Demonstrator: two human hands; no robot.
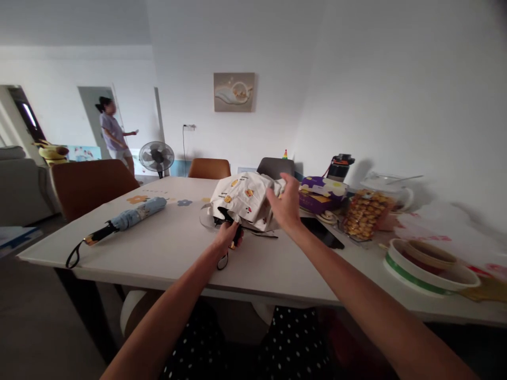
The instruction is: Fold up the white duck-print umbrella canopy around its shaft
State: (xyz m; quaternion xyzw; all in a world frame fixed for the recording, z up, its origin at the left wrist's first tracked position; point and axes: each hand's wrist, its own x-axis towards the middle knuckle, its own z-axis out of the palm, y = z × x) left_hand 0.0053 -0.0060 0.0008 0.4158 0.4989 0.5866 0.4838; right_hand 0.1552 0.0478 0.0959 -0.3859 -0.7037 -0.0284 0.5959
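Far left, a brown chair (93,182) stood at the white table (182,269); beyond it, a person in a lilac top (113,129) stood near a doorway. On the tabletop lay a light-blue folding umbrella (138,212), rolled narrow, its black handle pointing toward the near edge and its wrist loop (73,257) hanging over. Past the table, a floor fan (157,156).

Center: left hand (230,235) wrapped around the black handle of a cream-white folding umbrella (245,198), fingers closed. Light tan trim showed below the grip, with a thin black cord loop (223,262) dangling under it. The canopy was bunched in a loose, rumpled mound above the tabletop, neither rolled nor spread. Prints: small yellow-orange cartoon figures, short dark lines, a red mark near the lower edge. Dark lining showed at the lower left opening; a narrow dark strip (263,234) trailed right.

Right hand (285,203) at the canopy's right side, thumb and forefinger parted; could not tell whether the fingertips met cloth. Beyond it: purple box (315,203), dark tablet (322,233), clear pitcher of brown pieces (366,214), green-banded white bowl (412,274).
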